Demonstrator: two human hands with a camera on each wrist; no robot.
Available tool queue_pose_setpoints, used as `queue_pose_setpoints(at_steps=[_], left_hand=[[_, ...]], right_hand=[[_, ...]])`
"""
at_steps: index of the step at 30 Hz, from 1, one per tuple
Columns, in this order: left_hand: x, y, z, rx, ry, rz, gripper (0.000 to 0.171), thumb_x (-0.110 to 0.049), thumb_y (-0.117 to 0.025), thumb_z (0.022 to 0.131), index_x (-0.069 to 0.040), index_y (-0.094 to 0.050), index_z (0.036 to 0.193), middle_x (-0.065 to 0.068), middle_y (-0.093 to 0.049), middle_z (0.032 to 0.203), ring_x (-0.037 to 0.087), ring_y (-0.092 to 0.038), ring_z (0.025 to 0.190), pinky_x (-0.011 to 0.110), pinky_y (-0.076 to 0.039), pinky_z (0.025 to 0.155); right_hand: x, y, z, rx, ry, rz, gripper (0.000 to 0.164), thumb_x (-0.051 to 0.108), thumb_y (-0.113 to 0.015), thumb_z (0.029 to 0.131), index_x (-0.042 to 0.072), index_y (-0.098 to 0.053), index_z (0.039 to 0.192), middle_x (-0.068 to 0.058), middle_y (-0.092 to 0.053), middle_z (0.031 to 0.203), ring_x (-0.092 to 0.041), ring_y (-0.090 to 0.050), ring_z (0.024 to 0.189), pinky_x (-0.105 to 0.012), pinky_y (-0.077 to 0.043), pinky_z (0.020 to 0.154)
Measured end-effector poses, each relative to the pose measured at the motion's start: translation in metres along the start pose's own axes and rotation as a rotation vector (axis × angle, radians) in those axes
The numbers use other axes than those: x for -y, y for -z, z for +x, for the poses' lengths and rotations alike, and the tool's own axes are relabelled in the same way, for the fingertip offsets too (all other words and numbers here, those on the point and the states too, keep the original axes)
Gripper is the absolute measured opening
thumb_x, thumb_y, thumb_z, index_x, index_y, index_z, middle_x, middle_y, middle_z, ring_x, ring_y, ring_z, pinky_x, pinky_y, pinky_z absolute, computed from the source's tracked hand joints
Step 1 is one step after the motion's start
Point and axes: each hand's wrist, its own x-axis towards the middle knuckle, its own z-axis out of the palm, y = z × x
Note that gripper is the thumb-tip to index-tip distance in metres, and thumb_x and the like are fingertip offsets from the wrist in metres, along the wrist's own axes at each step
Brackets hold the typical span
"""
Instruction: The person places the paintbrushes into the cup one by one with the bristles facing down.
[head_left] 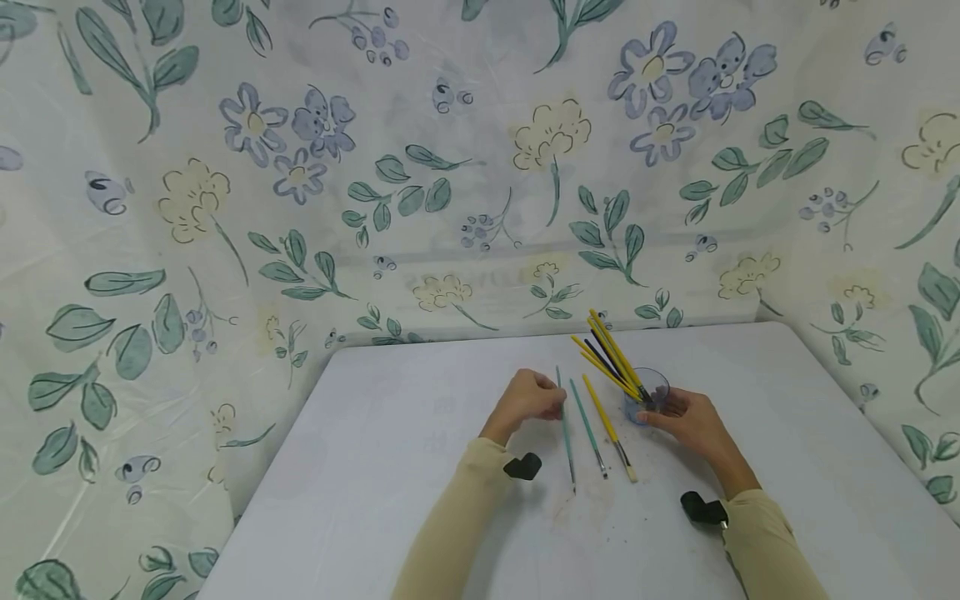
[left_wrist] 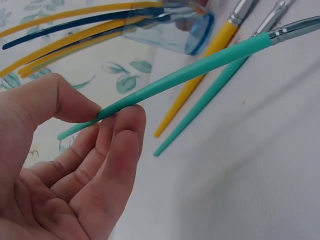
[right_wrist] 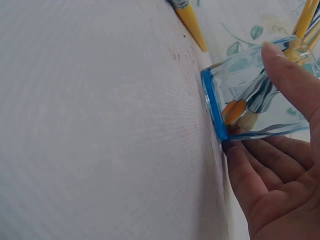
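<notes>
My left hand (head_left: 527,395) pinches a teal paintbrush (left_wrist: 195,71) between thumb and fingertips, close to the thin end of its handle. The brush slants with its metal ferrule pointing away from the palm. My right hand (head_left: 692,419) holds a clear plastic cup (right_wrist: 214,107) with a blue base, thumb on one side and fingers on the other. Several yellow and dark paintbrushes (head_left: 609,357) lean in the cup, handles up and bristles at the bottom. Between the hands, a second teal paintbrush (head_left: 587,423) and a yellow paintbrush (head_left: 608,426) lie side by side on the table.
The white table (head_left: 375,467) has rounded far corners. Behind it and at both sides hangs a floral-patterned sheet (head_left: 450,208). Small specks and faint brownish smudges (head_left: 573,508) mark the tabletop near the brush tips.
</notes>
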Motion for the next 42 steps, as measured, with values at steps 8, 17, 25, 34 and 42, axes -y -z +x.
queue_pose_setpoints(at_steps=[8, 17, 25, 34, 42], left_hand=[[0.000, 0.002, 0.000, -0.013, -0.076, -0.158, 0.020, -0.011, -0.064, 0.082, 0.003, -0.068, 0.096, 0.013, -0.073, 0.082, 0.017, -0.072, 0.067, 0.030, -0.062, 0.067], [-0.008, 0.001, -0.003, -0.036, -0.150, -0.244, 0.017, -0.007, -0.062, 0.085, 0.004, -0.066, 0.097, 0.027, -0.072, 0.098, 0.016, -0.073, 0.070, 0.028, -0.062, 0.070], [-0.021, -0.002, -0.007, -0.033, -0.227, -0.356, 0.014, -0.006, -0.064, 0.086, 0.005, -0.065, 0.096, 0.023, -0.073, 0.092, 0.016, -0.074, 0.070, 0.031, -0.063, 0.073], [-0.030, -0.004, -0.007, -0.041, -0.280, -0.434, 0.016, -0.003, -0.067, 0.087, 0.007, -0.065, 0.099, 0.016, -0.073, 0.089, 0.018, -0.075, 0.076, 0.032, -0.062, 0.077], [-0.041, -0.008, -0.008, -0.082, -0.314, -0.505, 0.015, -0.002, -0.068, 0.086, 0.007, -0.065, 0.097, 0.008, -0.072, 0.083, 0.016, -0.075, 0.074, 0.030, -0.062, 0.077]], right_hand=[[0.000, 0.000, 0.000, 0.001, 0.005, 0.005, 0.079, 0.047, -0.076, 0.082, -0.002, -0.051, 0.138, -0.025, -0.057, 0.138, -0.041, -0.055, 0.129, -0.051, -0.048, 0.106], [0.001, 0.001, -0.001, 0.004, 0.013, 0.009, 0.078, 0.046, -0.076, 0.082, -0.002, -0.050, 0.139, -0.025, -0.056, 0.139, -0.041, -0.055, 0.129, -0.052, -0.047, 0.106], [-0.002, 0.002, 0.000, 0.000, 0.036, 0.001, 0.078, 0.046, -0.076, 0.083, -0.003, -0.051, 0.138, -0.025, -0.057, 0.138, -0.042, -0.056, 0.128, -0.052, -0.048, 0.106], [-0.002, 0.001, 0.001, -0.003, 0.035, -0.005, 0.080, 0.050, -0.076, 0.081, -0.002, -0.052, 0.137, -0.024, -0.058, 0.137, -0.041, -0.056, 0.128, -0.052, -0.048, 0.106], [-0.003, 0.001, 0.001, -0.003, 0.022, -0.002, 0.082, 0.050, -0.075, 0.081, -0.002, -0.050, 0.139, -0.025, -0.056, 0.139, -0.042, -0.055, 0.129, -0.053, -0.047, 0.106]])
